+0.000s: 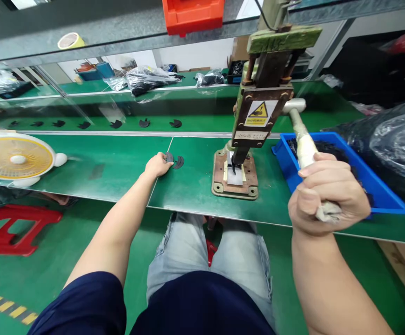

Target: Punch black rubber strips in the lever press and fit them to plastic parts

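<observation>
My right hand (330,190) is wrapped round the tape-covered lever handle (305,146) of a hand press (258,107). Under the ram, a small black part (233,166) sits on the metal fixture of the press base (219,179). To the left, my left hand (158,165) is on the green bench with its fingers closed on a dark curved plastic piece (169,157). Close beside its fingertips lies another curved piece (179,162). Part of the held piece is hidden by the fingers.
A blue bin (391,197) of black parts stands right of the press. Several black pieces (144,123) lie in a row on the strip behind the bench. A fan (17,158) is at the left; an orange-red bin (193,16) and tape roll (70,41) are on the shelf above.
</observation>
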Demonstrator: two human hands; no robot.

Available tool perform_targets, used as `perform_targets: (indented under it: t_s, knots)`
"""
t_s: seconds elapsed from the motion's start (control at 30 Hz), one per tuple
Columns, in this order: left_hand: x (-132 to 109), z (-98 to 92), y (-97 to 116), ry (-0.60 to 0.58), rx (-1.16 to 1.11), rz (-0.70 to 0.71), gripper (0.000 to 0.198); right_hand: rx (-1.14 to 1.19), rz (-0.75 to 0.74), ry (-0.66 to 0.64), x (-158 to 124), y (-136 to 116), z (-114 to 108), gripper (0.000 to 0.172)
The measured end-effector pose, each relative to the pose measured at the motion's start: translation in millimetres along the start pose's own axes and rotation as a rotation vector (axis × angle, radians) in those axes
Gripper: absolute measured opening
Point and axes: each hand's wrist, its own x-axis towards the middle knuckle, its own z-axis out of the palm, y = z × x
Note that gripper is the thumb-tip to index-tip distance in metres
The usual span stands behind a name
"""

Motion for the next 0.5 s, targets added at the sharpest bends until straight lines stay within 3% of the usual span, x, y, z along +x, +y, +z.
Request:
perform_targets:
  t_s: [0.1,0.2,0.33,0.5]
  knots:
    - [3,-2.4,0,-0.045,-0.054,-0.024,0.037,-0.016,0.021,-0.025,1,-2,-2,0.040]
    - [1,-12.7,1,0.035,-0.080,0.060,0.022,-0.020,0.020,-0.055,1,-5,-3,0.034]
    - [-17,-26.8,20,0.171,-0.018,0.298,0.014,-0.031,0.016,-0.063,1,-9,-2,0.032]
    - [-53,-20.9,65,0.017,0.097,0.629,0.011,-0.030,0.015,-0.089,3,-13,-2,0.032]
